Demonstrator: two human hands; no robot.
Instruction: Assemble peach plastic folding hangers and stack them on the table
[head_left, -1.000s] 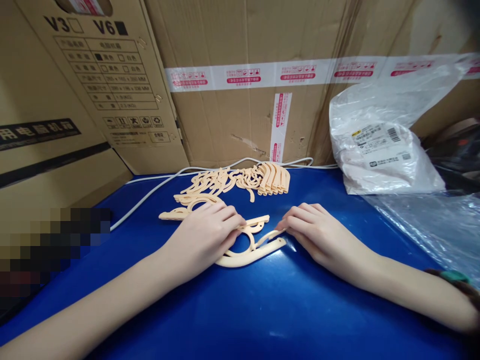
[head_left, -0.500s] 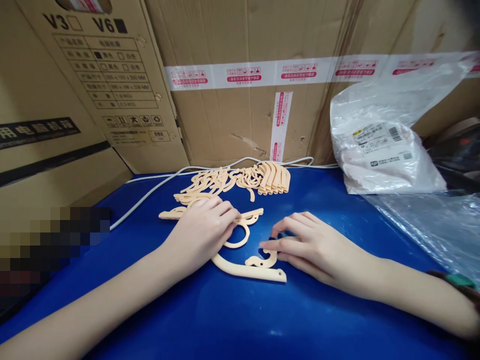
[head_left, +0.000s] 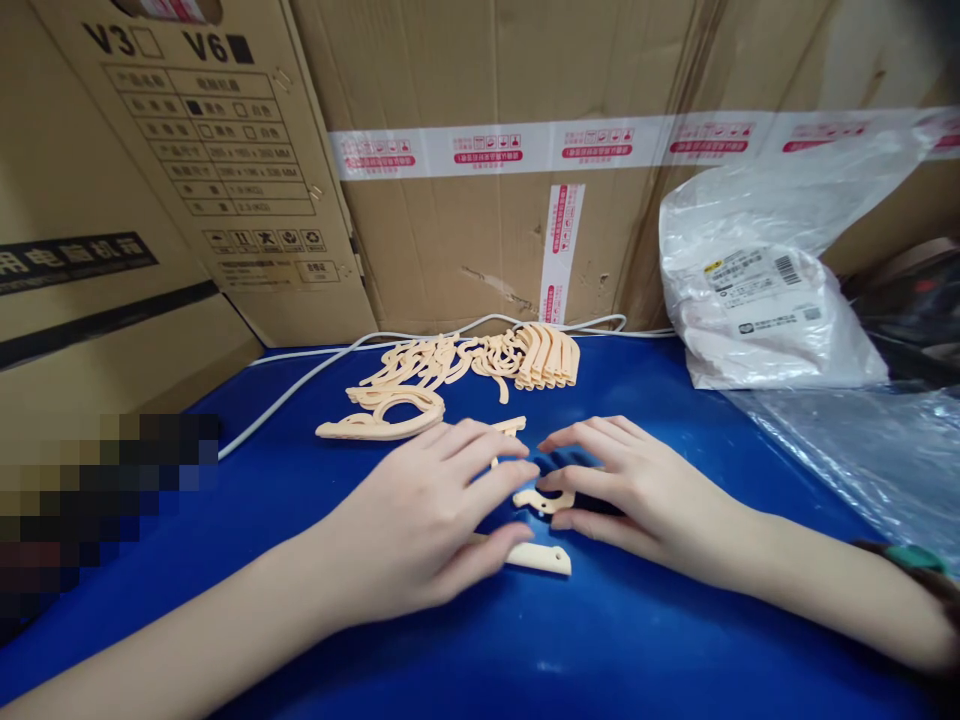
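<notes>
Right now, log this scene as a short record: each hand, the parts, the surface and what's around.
Left hand: thumb and fingers apart, over a curved cream bar with a hole near its end
Right hand: fingers about a small cream hook; firmness of hold unclear
Beyond the hands: row of curved cream pieces
Surface: blue tabletop
Far right: white plastic bag
Backdrop: cardboard
</notes>
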